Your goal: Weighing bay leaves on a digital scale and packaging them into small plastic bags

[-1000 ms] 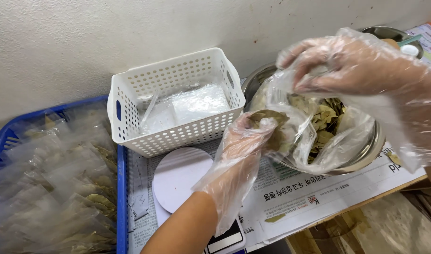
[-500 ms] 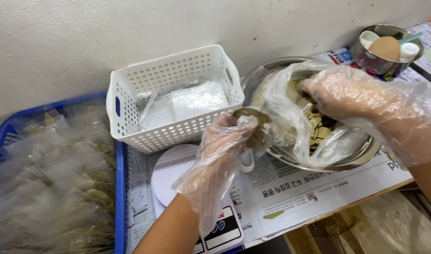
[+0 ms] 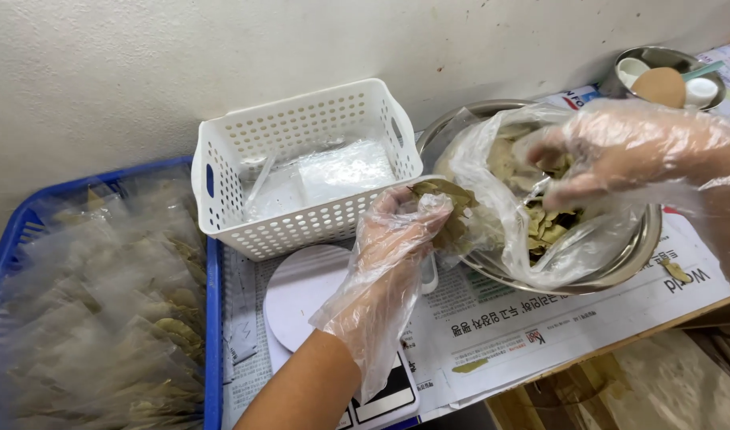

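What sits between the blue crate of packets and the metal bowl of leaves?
In the head view, a white perforated basket holding clear bags, with a round white scale before it.
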